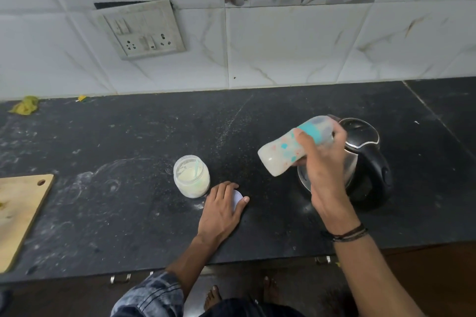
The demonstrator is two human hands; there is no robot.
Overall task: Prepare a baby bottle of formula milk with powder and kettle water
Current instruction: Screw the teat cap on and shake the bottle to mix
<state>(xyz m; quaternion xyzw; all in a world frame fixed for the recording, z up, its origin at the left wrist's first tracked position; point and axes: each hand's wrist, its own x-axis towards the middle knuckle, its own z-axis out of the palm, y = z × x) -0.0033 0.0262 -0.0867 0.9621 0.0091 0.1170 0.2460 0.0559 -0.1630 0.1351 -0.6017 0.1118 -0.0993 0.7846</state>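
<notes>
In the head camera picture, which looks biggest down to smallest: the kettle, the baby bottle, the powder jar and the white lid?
1. kettle
2. baby bottle, held up nearer the camera, so unsure against the jar
3. powder jar
4. white lid, partly hidden under the left hand

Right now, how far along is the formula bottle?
Done: the baby bottle holds milky liquid, cap on. In hand: the right hand grips it tilted, likely mixing. Remaining: the powder jar stands open, scoop inside; the left hand holds a white lid beside it.
</notes>
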